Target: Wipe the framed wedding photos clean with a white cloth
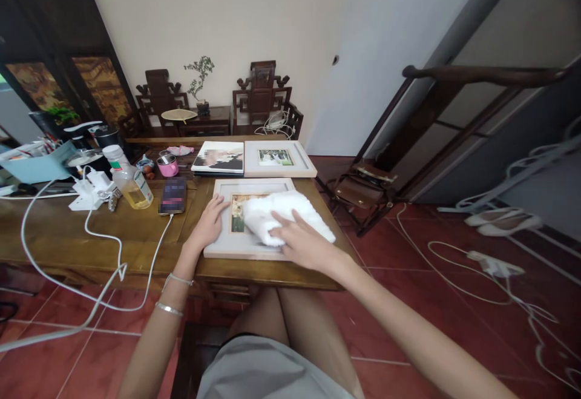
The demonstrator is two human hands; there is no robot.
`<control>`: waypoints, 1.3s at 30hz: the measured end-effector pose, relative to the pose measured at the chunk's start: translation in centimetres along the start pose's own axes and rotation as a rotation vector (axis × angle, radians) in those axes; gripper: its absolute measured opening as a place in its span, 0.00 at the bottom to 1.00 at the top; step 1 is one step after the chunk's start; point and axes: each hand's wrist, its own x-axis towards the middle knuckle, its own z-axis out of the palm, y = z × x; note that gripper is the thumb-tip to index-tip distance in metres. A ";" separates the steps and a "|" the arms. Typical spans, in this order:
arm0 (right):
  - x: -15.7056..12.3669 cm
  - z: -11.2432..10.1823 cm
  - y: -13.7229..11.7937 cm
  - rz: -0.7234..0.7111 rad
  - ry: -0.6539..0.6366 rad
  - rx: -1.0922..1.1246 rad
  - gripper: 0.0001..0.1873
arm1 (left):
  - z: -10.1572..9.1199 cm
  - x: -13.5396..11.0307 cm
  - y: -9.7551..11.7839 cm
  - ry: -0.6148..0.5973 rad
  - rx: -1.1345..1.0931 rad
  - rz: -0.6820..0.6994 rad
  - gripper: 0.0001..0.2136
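A light-coloured picture frame (218, 243) lies flat near the front edge of the wooden table, with a small photo in its middle. Against the frame's left side my left hand (212, 220) is closed, its fingers along the border. A folded, fluffy white cloth (313, 220) covers the right part of the frame and some of the photo. My right hand (299, 243) presses down on this cloth and grips it, index finger stretched over the top. The underside of the cloth is hidden.
Behind lie a second frame (304, 166) and a photo book (218, 158). To the left are a phone (173, 196) on a charging cable, an oil-coloured bottle (136, 187), a pink cup (167, 167) and a white power strip (93, 190). A wooden chair (367, 190) stands right.
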 end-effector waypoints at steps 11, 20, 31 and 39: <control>7.2 0.7 5.1 0.226 0.180 -0.145 0.25 | -0.3 0.1 0.6 0.005 -0.037 -0.036 0.23; -2.9 -1.1 -2.1 -0.047 -0.101 0.080 0.27 | 0.2 0.1 0.4 0.018 -0.011 -0.042 0.22; 7.5 0.9 4.0 0.192 0.178 -0.054 0.23 | -0.3 -0.1 1.1 0.000 -0.009 -0.029 0.18; 9.3 0.8 -2.6 -0.054 -0.025 0.001 0.31 | -1.2 0.0 2.9 0.151 -0.110 -0.045 0.22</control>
